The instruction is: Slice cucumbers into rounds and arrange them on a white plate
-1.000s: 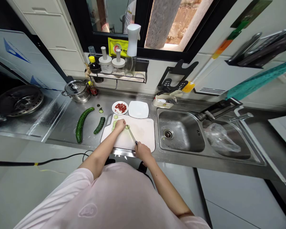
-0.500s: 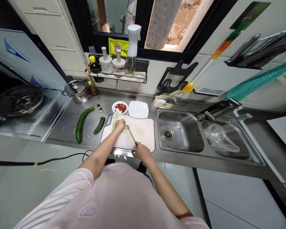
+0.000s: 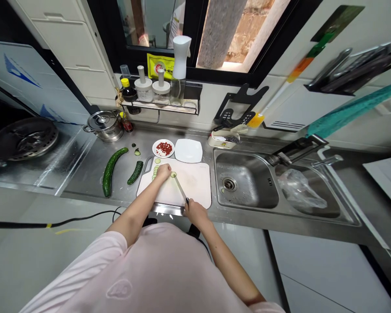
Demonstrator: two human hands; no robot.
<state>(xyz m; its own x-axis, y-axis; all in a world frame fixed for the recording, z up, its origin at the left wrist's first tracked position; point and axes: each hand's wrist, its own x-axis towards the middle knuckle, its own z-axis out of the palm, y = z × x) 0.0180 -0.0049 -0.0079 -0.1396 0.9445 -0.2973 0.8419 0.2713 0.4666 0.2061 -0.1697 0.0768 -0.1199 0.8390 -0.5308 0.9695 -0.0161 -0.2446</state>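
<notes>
Knife (image 3: 180,187) barely shifted, right fingers (image 3: 189,208) clamped round its handle (image 3: 187,201), left fingers (image 3: 167,168) curled, their grip hidden

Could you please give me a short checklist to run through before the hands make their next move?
1. Knife grip: the right hand is closed round the handle of the knife. Ok.
2. Blade free of food: a round cucumber slice sits at its far end. Not ok.
3. Left fingertips safe: the left hand is close to the blade's tip; the exact gap is unclear. Cannot tell.
4. Left hand's hold: whatever is under its fingers is hidden. Cannot tell.
5. Cutting board lying flat on the counter. Ok.
6. Other slices away from the blade: on the board's left side. Ok.
</notes>
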